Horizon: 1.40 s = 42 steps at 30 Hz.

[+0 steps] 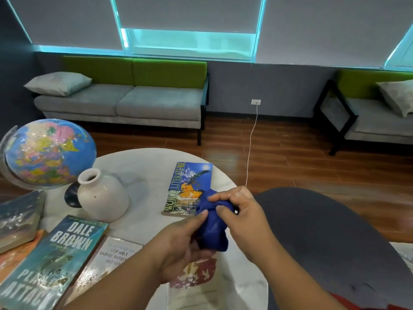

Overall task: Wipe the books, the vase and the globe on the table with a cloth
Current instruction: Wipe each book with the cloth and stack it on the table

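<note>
Both hands hold a bunched blue cloth [212, 229] above the round white table [143, 166]. My left hand [183, 242] grips its lower part and my right hand [241, 211] pinches its top. Just behind the cloth a "World Literature" book [190, 182] lies flat. A white vase [102, 195] stands upright at centre left, beside a blue globe [48, 153] on its stand. Near the front left lie a "Dale Brown" book [55, 260], a pale book [111, 258] partly under my left arm, and a grey book [17, 218].
A grey and green sofa [125, 101] stands against the far wall, with an armchair [375, 117] at the right. A white cable [251, 142] runs from a wall socket across the wooden floor. My dark-clad knee [324, 231] lies right of the table.
</note>
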Available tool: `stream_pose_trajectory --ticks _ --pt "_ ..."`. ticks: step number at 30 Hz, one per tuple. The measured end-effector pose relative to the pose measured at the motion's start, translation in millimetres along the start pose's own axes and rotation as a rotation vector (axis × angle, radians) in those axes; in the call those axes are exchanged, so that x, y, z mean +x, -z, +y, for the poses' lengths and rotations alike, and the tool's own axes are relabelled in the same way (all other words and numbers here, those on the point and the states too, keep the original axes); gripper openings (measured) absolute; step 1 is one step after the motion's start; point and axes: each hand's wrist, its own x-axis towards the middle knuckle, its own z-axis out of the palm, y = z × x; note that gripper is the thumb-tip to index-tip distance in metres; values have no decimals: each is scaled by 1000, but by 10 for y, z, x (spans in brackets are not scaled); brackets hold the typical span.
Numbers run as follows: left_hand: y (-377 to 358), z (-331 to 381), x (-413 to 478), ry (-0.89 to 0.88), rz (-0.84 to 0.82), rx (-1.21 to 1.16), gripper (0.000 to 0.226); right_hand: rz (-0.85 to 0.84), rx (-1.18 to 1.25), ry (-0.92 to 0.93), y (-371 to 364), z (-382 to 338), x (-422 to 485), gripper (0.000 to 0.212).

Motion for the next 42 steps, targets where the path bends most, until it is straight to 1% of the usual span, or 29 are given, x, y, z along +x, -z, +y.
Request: stream_pose_trajectory --ticks 2,3,5,6,7,9,11,12,14,16,18,19,20,21,23,24,26,28,30,33,35,36,38,41,42 --pt "70 11 5 -84 36 -86 52 -58 -35 41 -114 97 -20 24" --pt "99 15 4 -108 47 -96 47 -106 -46 46 -156 149 -37 22" --pt "156 6 6 -129 48 -99 36 -229 -56 32 -218 248 -66 42" --pt "183 3 12 -133 40 -101 34 -279 -32 6 -242 288 -73 50" --pt "204 -1 20 -136 38 -94 33 -309 1 -21 -262 321 -76 53" --pt "249 8 37 -136 46 -30 26 -292 28 -54 -299 392 -61 53" --pt "291 38 57 -133 78 110 15 -261 15 -113 -315 455 -10 56" --pt "332 57 86 -138 114 206 13 -238 0 -149 -309 492 30 57" --pt "480 88 198 -176 238 434 8 -143 -66 -211 -240 561 133 54" --pt "698 137 362 -223 355 627 9 -46 -141 -266 -128 644 296 47" --pt "895 184 531 -230 441 719 10 -22 -180 -335 -18 710 473 42" --pt "978 218 627 -225 483 726 9 -33 -209 -351 13 758 577 38" --pt "1043 237 719 -221 520 732 11 -48 -258 -353 31 811 662 35" --pt "1097 256 817 -213 552 750 18 -70 -334 -352 35 872 756 35" --pt "1158 275 986 -197 597 816 33 -131 -459 -377 7 1009 946 45" --pt "1175 272 1041 -190 616 844 37 -169 -496 -397 -16 1065 1023 49" --pt "1198 259 1138 -158 647 891 40 -249 -590 -411 -79 1185 1149 56" --pt "1198 270 1174 -116 675 999 34 -323 -669 -391 -137 1288 1196 54" --pt "1171 275 1176 -52 658 1132 21 -386 -735 -388 -191 1352 1193 45" --pt "1118 189 1150 17 554 1286 29 -426 -778 -382 -222 1400 1147 37" --pt "1117 111 1159 4 533 1296 34 -440 -780 -371 -214 1396 1128 37" --pt "1113 83 1152 -6 523 1306 34 -444 -771 -367 -205 1401 1119 38" --pt "1119 35 1138 -28 494 1327 26 -459 -750 -370 -199 1390 1093 38" --pt "1129 -27 1100 -88 494 1281 14 -468 -724 -371 -213 1379 1019 36" --pt "1126 -40 1080 -106 502 1262 15 -462 -710 -371 -221 1377 990 34"
